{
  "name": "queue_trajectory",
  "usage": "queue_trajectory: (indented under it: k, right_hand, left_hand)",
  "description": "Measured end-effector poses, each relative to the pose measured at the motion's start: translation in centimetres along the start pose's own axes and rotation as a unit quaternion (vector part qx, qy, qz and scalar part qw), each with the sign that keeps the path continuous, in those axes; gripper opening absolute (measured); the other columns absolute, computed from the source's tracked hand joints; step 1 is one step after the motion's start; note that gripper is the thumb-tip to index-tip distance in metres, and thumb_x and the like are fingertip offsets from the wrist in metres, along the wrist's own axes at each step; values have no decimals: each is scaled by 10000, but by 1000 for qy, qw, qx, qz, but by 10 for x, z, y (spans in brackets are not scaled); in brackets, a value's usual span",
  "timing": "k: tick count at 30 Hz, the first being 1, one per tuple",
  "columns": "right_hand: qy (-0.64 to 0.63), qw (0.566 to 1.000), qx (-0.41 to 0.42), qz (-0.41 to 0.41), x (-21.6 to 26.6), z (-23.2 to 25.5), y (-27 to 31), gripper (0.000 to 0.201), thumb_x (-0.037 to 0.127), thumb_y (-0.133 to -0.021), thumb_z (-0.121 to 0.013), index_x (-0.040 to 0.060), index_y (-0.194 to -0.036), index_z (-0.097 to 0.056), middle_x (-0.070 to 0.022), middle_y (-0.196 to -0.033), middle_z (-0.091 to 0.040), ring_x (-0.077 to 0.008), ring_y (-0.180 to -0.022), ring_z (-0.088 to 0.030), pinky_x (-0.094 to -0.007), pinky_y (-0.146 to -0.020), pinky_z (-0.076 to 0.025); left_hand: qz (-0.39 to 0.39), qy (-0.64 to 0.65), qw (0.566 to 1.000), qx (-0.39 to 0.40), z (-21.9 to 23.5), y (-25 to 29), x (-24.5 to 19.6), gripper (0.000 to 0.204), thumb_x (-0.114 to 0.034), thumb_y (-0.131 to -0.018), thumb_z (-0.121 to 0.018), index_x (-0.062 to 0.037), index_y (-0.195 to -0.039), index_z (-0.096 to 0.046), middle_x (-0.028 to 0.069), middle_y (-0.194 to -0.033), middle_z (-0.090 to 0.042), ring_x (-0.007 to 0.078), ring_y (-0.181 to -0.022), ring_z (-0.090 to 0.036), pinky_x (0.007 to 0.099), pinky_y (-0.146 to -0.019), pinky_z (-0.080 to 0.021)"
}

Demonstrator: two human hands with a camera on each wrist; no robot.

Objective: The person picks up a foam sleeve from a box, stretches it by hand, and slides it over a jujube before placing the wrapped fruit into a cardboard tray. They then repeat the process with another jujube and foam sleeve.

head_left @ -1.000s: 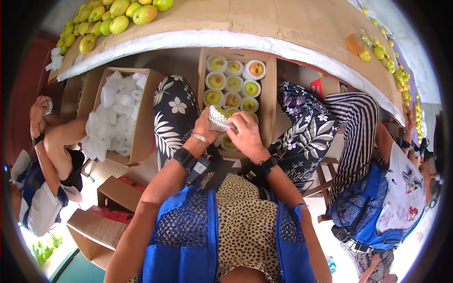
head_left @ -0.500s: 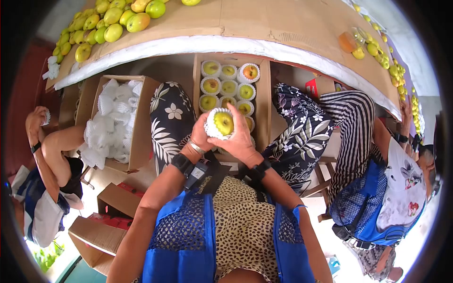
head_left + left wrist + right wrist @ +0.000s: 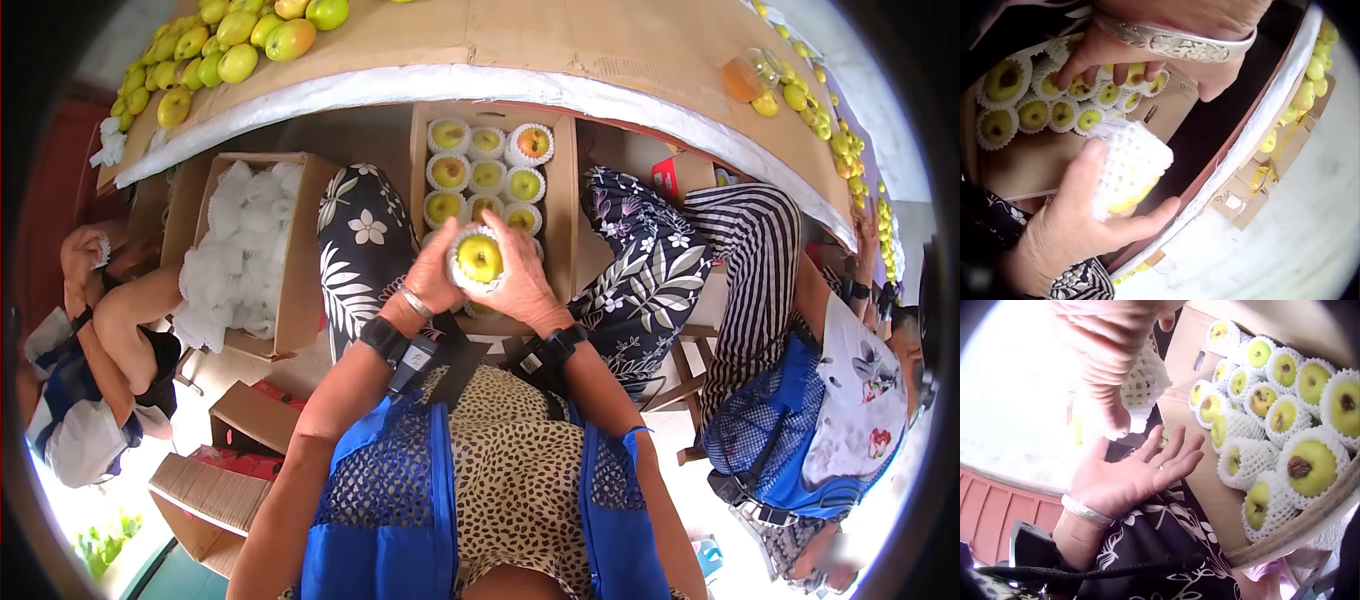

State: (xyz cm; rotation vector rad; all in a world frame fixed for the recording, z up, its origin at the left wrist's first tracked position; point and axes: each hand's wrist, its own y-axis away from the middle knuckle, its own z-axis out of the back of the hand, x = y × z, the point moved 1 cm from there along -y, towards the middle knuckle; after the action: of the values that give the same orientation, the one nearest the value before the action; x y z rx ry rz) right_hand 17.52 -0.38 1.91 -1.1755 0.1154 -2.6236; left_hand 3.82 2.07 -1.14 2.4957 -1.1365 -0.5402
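Observation:
A yellow-green apple [image 3: 480,258] in a white foam net sits between my hands above a carton. My right hand [image 3: 522,284] holds it, with thumb and fingers around the net; the left wrist view shows this grip on the netted apple [image 3: 1130,169]. My left hand [image 3: 434,276], with a bracelet at its wrist, is beside the apple. Its palm faces up and its fingers are spread and loosely bent in the right wrist view, where this hand [image 3: 1129,481] is just below the netted apple [image 3: 1144,384].
The carton [image 3: 565,200] between the knees holds rows of netted apples [image 3: 487,177]. To the left, another carton [image 3: 300,260] is heaped with foam nets [image 3: 245,240]. Loose apples [image 3: 238,62] lie on the cardboard-covered table [image 3: 540,40]. People sit on both sides.
A second ago both hands worked at the foam net. Then the netted apple turned its top upward between them. Now the right hand holds it and the left fingers have loosened from it.

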Motion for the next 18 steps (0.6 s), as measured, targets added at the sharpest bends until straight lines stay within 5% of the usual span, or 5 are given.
queue_trajectory:
  k: [6,8,10,13,18]
  right_hand:
    - [-72,995,65,-2,-2,-7,-4,1027,251,-526,-822,52,-1354,-249,-200,-1254,-407,-333,-1184,-388,-409,-986,-328]
    - [-129,991,37,7,-1,4,-16,1147,253,-476,-849,47,-1384,-180,-191,-1358,-316,-299,-1275,-303,-394,-1043,-268]
    - [-286,951,-4,-116,-3,38,-32,1071,309,-546,-832,48,-1377,-208,-166,-1373,-296,-263,-1278,-290,-395,-1047,-246]
    - [-421,886,-84,-177,-29,76,-53,658,286,-756,-705,56,-1278,-377,-124,-1205,-495,-160,-1008,-519,-273,-853,-430]
    - [-397,879,120,-237,-13,55,-56,472,309,-805,-654,31,-1155,-503,-33,-948,-594,-75,-755,-527,-197,-617,-411]
  left_hand:
    - [-24,-39,997,-59,17,-3,3,331,-312,-880,-510,-65,-1099,-528,85,-1072,-600,221,-981,-584,374,-885,-459]
    - [-125,-24,988,-86,6,2,-14,340,-322,-877,-508,-60,-1092,-532,87,-1060,-605,224,-976,-587,378,-881,-463]
    - [-200,-23,975,-94,-2,12,-35,353,-336,-875,-503,-55,-1086,-537,90,-1051,-610,230,-975,-589,386,-880,-465]
    - [-262,-65,961,-65,0,29,-66,378,-355,-871,-498,-45,-1079,-549,100,-1062,-611,247,-991,-586,402,-878,-465]
    - [-202,-109,971,-63,2,32,-62,388,-320,-863,-493,-1,-1080,-540,142,-1063,-604,244,-987,-587,357,-878,-468]
